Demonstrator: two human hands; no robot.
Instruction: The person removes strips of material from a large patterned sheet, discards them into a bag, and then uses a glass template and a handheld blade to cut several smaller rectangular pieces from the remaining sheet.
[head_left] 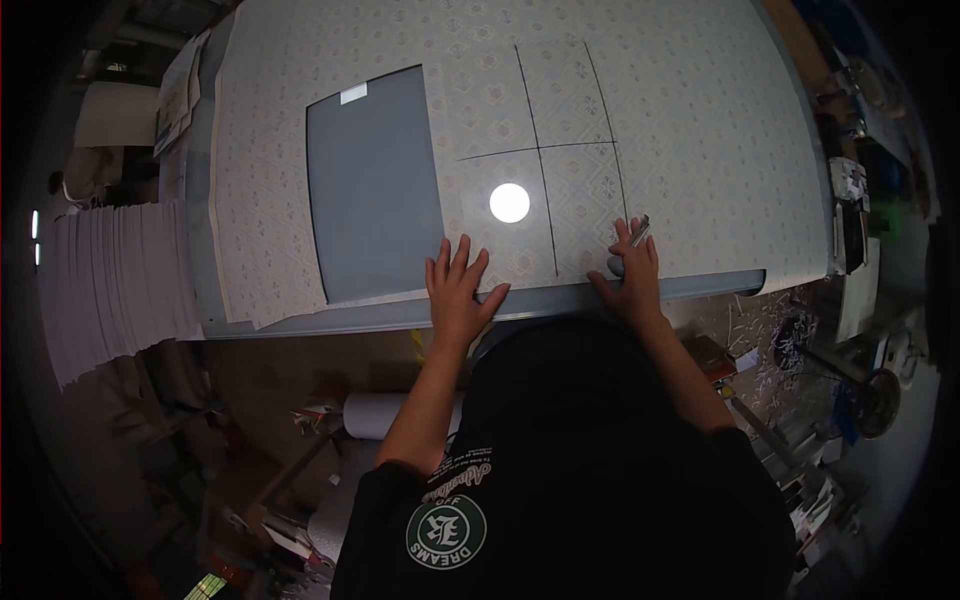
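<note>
Dim cluttered room around grey table under patterned sheet

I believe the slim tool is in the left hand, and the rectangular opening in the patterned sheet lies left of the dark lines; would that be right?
Not quite: the head view shows the slim tool in the right hand, not the left hand. The rectangular opening does lie left of the dark lines.

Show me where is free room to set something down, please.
Free: the pale patterned sheet right of the thin black lines; the plain grey rectangle, lower half, beside the left hand. Crowded: around the right hand and silvery tool.
</note>
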